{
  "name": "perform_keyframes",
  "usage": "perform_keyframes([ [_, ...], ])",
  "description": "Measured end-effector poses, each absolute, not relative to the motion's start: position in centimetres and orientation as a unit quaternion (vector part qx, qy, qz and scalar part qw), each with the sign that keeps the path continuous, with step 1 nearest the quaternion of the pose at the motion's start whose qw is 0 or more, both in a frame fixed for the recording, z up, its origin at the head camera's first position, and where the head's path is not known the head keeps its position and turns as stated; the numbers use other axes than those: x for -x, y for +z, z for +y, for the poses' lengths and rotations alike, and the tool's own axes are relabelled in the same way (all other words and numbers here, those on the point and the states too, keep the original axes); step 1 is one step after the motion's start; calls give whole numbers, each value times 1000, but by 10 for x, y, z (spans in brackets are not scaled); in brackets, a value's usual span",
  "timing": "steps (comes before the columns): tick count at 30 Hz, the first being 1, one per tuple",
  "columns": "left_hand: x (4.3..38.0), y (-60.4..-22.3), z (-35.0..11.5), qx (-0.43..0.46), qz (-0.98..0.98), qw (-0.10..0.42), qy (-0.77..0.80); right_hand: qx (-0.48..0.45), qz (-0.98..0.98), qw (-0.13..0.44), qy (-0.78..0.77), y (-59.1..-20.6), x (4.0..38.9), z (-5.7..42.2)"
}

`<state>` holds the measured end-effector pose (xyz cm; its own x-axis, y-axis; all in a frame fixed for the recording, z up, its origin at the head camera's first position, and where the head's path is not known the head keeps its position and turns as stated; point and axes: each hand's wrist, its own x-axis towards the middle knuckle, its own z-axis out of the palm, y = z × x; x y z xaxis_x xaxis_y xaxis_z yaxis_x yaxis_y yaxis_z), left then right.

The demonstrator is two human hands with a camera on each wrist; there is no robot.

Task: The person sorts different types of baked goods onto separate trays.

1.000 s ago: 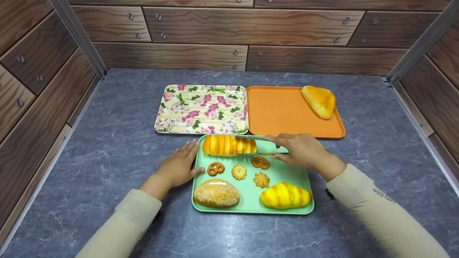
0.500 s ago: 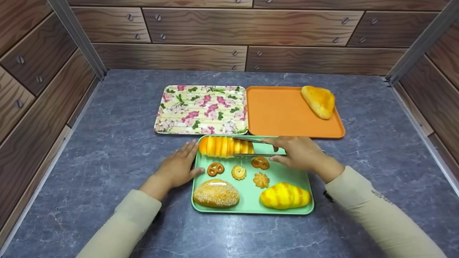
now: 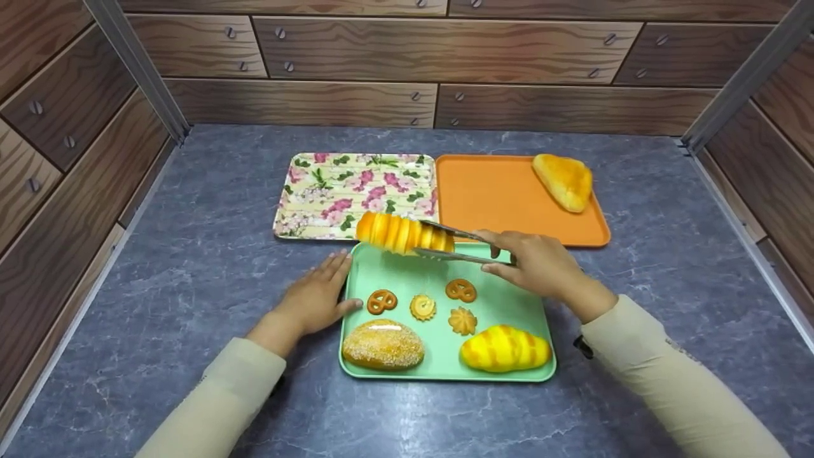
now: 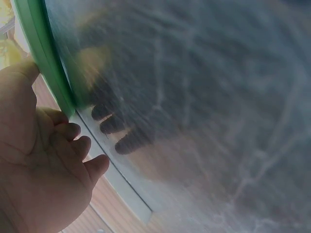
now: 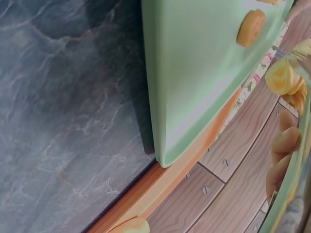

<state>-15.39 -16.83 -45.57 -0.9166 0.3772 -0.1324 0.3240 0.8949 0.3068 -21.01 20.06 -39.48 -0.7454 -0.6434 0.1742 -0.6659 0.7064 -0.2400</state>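
One ridged loaf [image 3: 403, 233], likely light and squashy, hangs above the green tray [image 3: 509, 305] far edge; right hand [image 3: 540, 264] squeezes tongs [image 3: 455, 245] across its end, a mid-body grip seems steadier; left hand [image 3: 315, 296] lies flat, fingers straight, against tray's left rim.

Lots of fake bakery stuff sitting around on a grey marble-look countertop [image 3: 191, 267]. Floral tray [image 3: 359, 194] at the back left, touching an orange tray [image 3: 502, 203] beside it, which has a golden triangular bun [image 3: 563, 181] in its far right corner. Closer in there's a sesame loaf [image 3: 383, 344], a yellow striped bun [image 3: 506, 348], two little pretzels [image 3: 381, 301] [image 3: 462, 289] and two swirl cookies [image 3: 423, 306] [image 3: 463, 320]. Wood-grain drawer panels [image 3: 445, 57] wall it all in.
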Motion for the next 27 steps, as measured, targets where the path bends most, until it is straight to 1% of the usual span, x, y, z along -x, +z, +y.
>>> perform_keyframes([
  [11,154,-455,-169,-172,969,100,144,-287,-944,53,151,-384,218,209],
  [20,154,-454,-168,-176,969,98,143,-220,-957,37,185,-384,227,224],
  [27,154,-454,-168,-177,969,100,144,-166,-966,40,195,-388,237,238],
])
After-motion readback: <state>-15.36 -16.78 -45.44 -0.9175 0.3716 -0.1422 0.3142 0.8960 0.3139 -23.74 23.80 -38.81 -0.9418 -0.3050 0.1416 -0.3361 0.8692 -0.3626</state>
